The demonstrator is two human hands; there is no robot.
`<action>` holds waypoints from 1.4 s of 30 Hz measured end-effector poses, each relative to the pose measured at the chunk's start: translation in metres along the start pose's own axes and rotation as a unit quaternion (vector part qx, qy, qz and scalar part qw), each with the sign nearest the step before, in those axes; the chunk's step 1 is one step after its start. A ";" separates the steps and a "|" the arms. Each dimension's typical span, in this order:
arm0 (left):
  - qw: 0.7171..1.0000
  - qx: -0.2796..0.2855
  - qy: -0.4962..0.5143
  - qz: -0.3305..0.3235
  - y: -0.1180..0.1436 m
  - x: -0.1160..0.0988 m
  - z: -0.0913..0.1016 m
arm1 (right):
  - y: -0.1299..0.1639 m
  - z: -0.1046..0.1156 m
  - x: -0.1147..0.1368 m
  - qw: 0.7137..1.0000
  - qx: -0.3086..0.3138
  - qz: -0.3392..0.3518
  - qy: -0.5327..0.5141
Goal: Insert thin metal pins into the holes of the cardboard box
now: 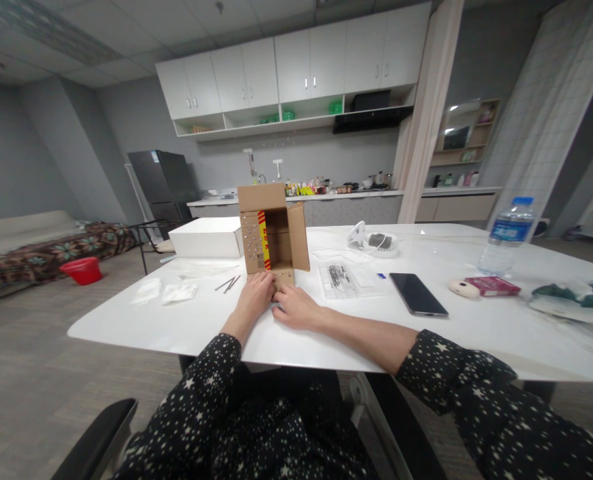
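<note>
A small brown cardboard box [280,233] stands on the white table with its flaps open toward me. Many small shiny bits dot its left flap [252,240], beside yellow and red tape. My left hand [257,292] grips the lower front flap [282,275], fingers curled over it. Close beside it, my right hand [296,308] is at the same flap, its fingers bent together; whatever they pinch is hidden. To the right lies a clear plastic case [344,280] with small dark pieces inside. Several thin metal pieces [228,284] lie to the left.
A white box [206,238] stands behind left, with crumpled white tissues [179,293] before it. On the right are a black phone [416,295], a dark pink pack [494,287], a water bottle [507,233] and a green-and-white bundle [576,300]. A white device [374,241] with a cable sits behind.
</note>
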State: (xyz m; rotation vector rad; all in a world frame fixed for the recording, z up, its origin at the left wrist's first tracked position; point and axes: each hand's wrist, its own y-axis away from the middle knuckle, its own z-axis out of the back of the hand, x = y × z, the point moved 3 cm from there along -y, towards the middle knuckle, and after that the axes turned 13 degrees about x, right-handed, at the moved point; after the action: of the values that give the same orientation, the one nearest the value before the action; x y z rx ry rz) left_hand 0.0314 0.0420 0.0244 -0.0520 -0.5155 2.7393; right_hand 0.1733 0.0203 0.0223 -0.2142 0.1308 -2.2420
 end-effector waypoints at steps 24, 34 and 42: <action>0.998 0.044 0.047 -0.025 0.002 -0.010 0.005 | 0.001 -0.001 0.000 1.000 -0.002 0.004 -0.003; 0.998 0.027 0.048 -0.032 0.003 -0.009 0.006 | 0.000 -0.002 -0.001 1.000 -0.003 0.005 0.003; 0.997 0.022 0.065 -0.030 0.003 -0.009 0.009 | 0.000 -0.002 -0.001 1.000 -0.003 0.003 0.002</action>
State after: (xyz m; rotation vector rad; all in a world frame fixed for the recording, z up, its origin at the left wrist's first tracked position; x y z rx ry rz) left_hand 0.0383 0.0331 0.0310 -0.1988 -0.4147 2.6662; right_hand 0.1738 0.0215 0.0197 -0.2127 0.1396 -2.2357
